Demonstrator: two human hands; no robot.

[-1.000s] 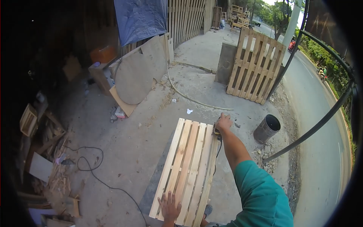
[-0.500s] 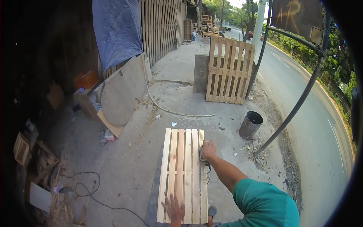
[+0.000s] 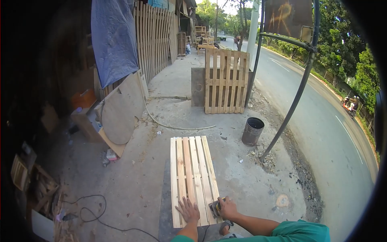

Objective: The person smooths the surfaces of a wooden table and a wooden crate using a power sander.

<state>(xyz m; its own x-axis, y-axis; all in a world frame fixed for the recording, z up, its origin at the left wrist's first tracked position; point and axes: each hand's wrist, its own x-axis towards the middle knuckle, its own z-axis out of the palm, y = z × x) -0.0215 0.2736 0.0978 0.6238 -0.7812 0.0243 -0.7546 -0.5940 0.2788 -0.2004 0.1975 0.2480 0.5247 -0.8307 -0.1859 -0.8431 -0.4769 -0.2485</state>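
Observation:
A slatted panel of pale wood [image 3: 192, 161] lies lengthwise before me, its narrow boards running away from me. My left hand [image 3: 188, 211] rests flat on the boards near the close end, fingers spread. On the panel's right side, my right hand [image 3: 228, 208] is wrapped round a small yellow and black electric sander [image 3: 215, 207]. The sander touches the outer boards close to the near end, and a dark cord trails below it. My palm hides part of its body.
A dark metal bucket [image 3: 253, 131] stands ahead on the right, near a leaning pallet [image 3: 226, 82]. A bent metal post [image 3: 291, 105] rises beside the road [image 3: 322, 121]. On the left are a round-cut board [image 3: 121, 113], a black cable [image 3: 105, 209] on the floor and scrap wood.
My right hand has drawn the sander along the panel's right side towards me. My left hand stays flat on the boards. The view has shifted slightly right, and a motorcycle shows on the road.

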